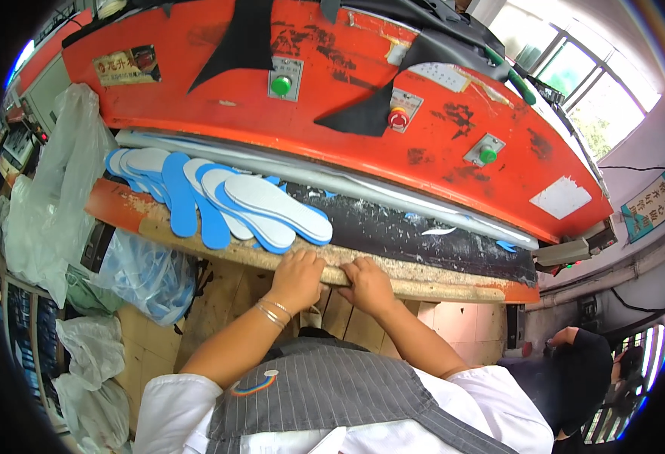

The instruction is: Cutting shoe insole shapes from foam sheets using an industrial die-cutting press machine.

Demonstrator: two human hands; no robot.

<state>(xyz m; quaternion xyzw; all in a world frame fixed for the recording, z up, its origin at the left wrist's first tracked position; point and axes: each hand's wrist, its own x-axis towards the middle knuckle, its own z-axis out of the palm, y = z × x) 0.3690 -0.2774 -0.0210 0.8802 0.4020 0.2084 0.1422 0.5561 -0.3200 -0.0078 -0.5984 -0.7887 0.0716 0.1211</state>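
Note:
My left hand [296, 277] and my right hand [368, 284] rest side by side on the front edge of the worn wooden board [423, 276] of a red cutting press [362, 98]. Both hands curl over that edge, fingers on top, and neither holds a loose object. Just beyond my left hand lies a fanned row of insoles [219, 198], white on top and blue beneath, overlapping each other. A black sheet [423, 227] covers the board to the right of the insoles, under the press head.
Green buttons [281, 85] [487, 155] and a red button [398, 119] sit on the press head. Black offcuts [362, 113] lie on top of it. Clear plastic bags [67, 197] hang at the left. Another person [582, 371] stands at the lower right.

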